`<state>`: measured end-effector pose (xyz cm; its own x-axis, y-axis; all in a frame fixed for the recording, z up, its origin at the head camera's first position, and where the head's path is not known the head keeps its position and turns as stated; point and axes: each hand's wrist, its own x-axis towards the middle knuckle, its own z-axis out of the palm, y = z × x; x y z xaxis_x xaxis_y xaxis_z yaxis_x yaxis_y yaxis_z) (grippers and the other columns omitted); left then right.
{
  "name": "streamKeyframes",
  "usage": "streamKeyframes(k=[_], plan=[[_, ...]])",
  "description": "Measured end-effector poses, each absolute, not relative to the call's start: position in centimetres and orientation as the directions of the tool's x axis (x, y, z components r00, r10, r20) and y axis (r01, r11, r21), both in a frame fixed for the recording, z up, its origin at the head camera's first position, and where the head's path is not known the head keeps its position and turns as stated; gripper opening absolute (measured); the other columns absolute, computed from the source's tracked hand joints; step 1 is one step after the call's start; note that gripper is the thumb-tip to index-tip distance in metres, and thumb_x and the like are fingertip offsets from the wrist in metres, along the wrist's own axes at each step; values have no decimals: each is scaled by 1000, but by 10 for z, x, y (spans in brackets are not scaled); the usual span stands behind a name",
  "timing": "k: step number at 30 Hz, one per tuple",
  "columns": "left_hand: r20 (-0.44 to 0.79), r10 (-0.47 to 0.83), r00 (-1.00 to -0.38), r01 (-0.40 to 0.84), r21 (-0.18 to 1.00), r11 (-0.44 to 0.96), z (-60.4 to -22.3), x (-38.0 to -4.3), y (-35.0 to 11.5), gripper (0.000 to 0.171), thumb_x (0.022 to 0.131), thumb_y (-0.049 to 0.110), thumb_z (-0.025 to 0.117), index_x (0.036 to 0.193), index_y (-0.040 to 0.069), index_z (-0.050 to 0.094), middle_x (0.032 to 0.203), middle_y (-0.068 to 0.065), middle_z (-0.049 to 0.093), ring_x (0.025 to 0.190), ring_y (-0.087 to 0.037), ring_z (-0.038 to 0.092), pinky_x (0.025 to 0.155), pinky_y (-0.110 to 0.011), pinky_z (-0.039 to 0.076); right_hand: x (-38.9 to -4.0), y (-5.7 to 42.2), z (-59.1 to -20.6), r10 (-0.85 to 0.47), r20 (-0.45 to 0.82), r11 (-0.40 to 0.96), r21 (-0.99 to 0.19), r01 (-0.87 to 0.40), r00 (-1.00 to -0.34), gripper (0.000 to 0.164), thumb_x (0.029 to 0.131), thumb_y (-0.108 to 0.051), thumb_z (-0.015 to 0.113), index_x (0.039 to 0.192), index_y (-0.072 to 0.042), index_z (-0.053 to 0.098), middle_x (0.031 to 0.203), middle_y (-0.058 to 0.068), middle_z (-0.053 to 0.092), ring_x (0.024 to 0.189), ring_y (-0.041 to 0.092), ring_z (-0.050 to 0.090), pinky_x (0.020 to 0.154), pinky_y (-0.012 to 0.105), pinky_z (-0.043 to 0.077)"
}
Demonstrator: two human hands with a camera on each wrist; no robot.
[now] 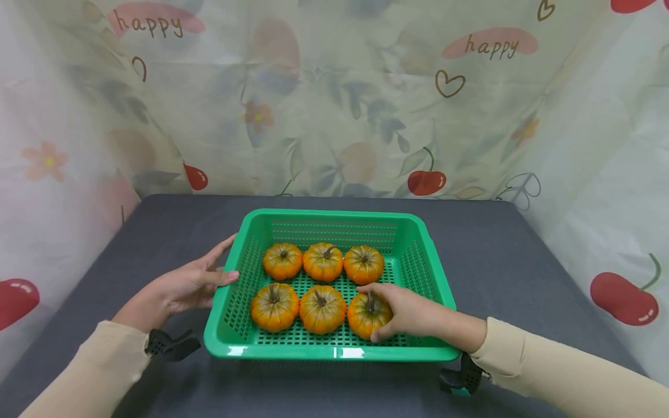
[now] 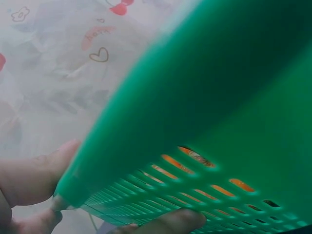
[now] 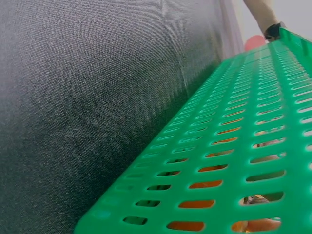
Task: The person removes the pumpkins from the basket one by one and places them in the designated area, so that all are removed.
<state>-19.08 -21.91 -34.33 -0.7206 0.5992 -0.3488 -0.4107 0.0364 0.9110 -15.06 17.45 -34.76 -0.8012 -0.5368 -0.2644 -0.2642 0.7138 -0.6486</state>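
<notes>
Several small orange pumpkins with brown stems sit in two rows of three inside a green plastic basket (image 1: pixel 292 352). My right hand (image 1: pixel 415 310) reaches over the basket's right side and grips the front-right pumpkin (image 1: pixel 363 318), thumb on its near side and fingers over the far side. At the left rim, my left hand (image 1: pixel 188 285) holds the basket, thumb on top. The left wrist view has that thumb (image 2: pixel 36 175) at the rim and fingers (image 2: pixel 183 220) against the slotted outer wall. Only the basket's slotted wall (image 3: pixel 234 141) fills the right wrist view; the right hand is hidden there.
The basket stands on a dark grey table (image 1: pixel 486 261). Behind and at both sides hangs a pale curtain (image 1: pixel 324 116) printed with cherries, leaves and hearts. To the right of the front-right pumpkin, some of the basket's floor shows.
</notes>
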Motion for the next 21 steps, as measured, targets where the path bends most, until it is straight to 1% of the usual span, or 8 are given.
streamKeyframes(k=[3,9,14,18,21], plan=[[-346,609,-714,-411,911,37,-343,-191,-220,94,99,14,55,150,44,-18,156,-33,3,116,-35,60,93,-60,49,-151,175,-348,-549,-260,709,-649,-277,-794,79,75,-21,85,142,-5,45,144,17,46,131,37,42,103,54,42],[-354,606,-713,-413,910,45,-343,-192,-219,94,99,14,55,150,44,-18,157,-32,4,118,-36,58,93,-60,49,-150,175,-346,-509,-266,730,-638,-246,-819,79,74,-24,85,142,-10,47,143,14,48,130,34,45,101,52,44],[-359,597,-717,-419,907,42,-342,-191,-218,95,99,13,56,151,44,-17,157,-30,6,120,-39,56,94,-60,48,-146,177,-336,-483,-238,729,-643,-236,-843,79,74,-30,85,142,-14,48,141,11,50,127,33,47,96,50,48],[-358,595,-719,-418,908,40,-342,-189,-219,94,99,13,56,151,43,-17,157,-31,6,118,-37,58,93,-59,49,-143,179,-325,-468,-229,727,-649,-225,-854,79,75,-34,84,143,-18,47,142,10,49,125,34,48,94,50,49],[-357,595,-720,-416,908,42,-343,-188,-219,94,99,13,55,151,43,-18,157,-31,6,117,-35,60,93,-59,49,-141,182,-317,-447,-225,724,-660,-202,-866,79,75,-35,84,143,-22,46,144,9,47,123,35,49,86,43,52]])
